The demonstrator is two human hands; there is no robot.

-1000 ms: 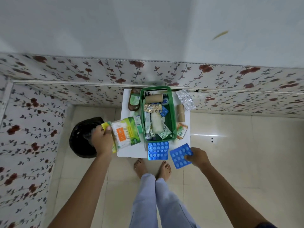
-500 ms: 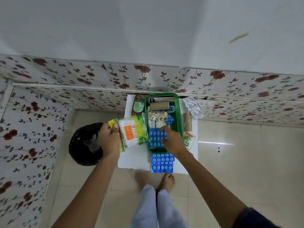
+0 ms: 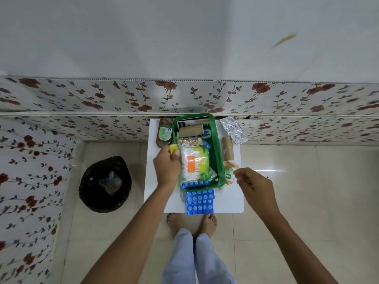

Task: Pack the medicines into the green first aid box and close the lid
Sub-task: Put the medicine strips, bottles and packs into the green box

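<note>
The green first aid box (image 3: 218, 152) stands open on a small white table (image 3: 229, 201), filled with rolls, strips and sachets. My left hand (image 3: 167, 168) is shut on a green and white pack of cotton buds (image 3: 194, 162) and holds it over the box's near left part. A blue blister pack (image 3: 195, 183) lies inside under it. My right hand (image 3: 253, 184) hovers just right of the box with fingers loosely curled and nothing in them, beside an orange and green sachet (image 3: 229, 174). Another blue blister pack (image 3: 199, 201) lies on the table in front of the box.
Left of the box lies a brown bottle with a green label (image 3: 164, 133). On the right lie a cardboard roll (image 3: 228, 148) and a silver foil strip (image 3: 233, 129). A black bin (image 3: 105, 183) stands on the floor at the left. My bare feet (image 3: 191, 222) are under the table's near edge.
My left hand has carried the cotton bud pack right, from beside the box to over it. My right hand has left the blue blister pack in the box and drawn back to the right.
</note>
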